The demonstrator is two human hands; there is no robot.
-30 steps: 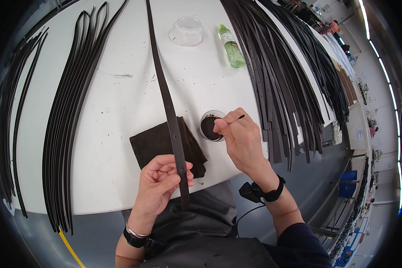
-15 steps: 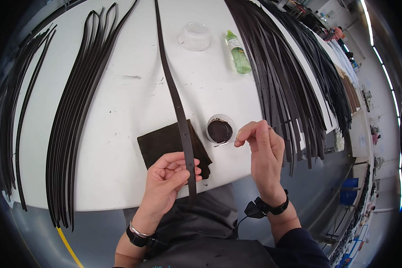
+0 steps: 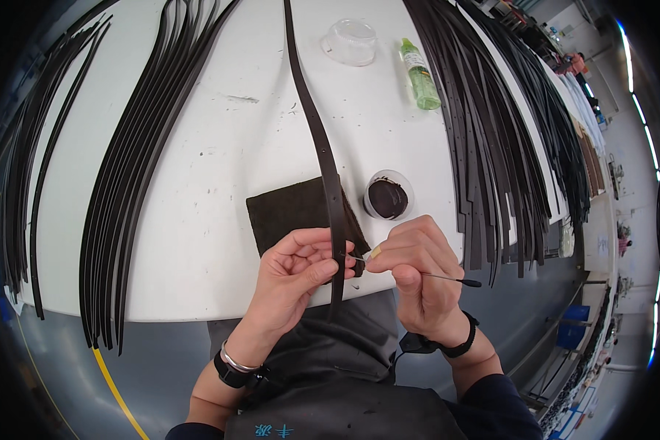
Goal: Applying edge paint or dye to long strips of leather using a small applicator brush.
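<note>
My left hand is closed on the lower end of a long dark strap with holes along it. My right hand grips a thin metal tool with a dark tip at its outer end; a yellow wrap shows on a finger. The tool's inner end reaches the strap beside a hole, though exact contact is hard to tell. Beneath the strap lies a folded dark cloth. Just beyond my right hand stands a clear cup with dark, thick contents.
The white table carries bundles of dark straps at left and right, a clear plastic container and a green bottle. Blue bins are on the floor at right; people are small at the far right.
My right hand has come away from the cup, down and across to the strap with the tool. My left hand still holds the strap. The whole view has shifted somewhat.
</note>
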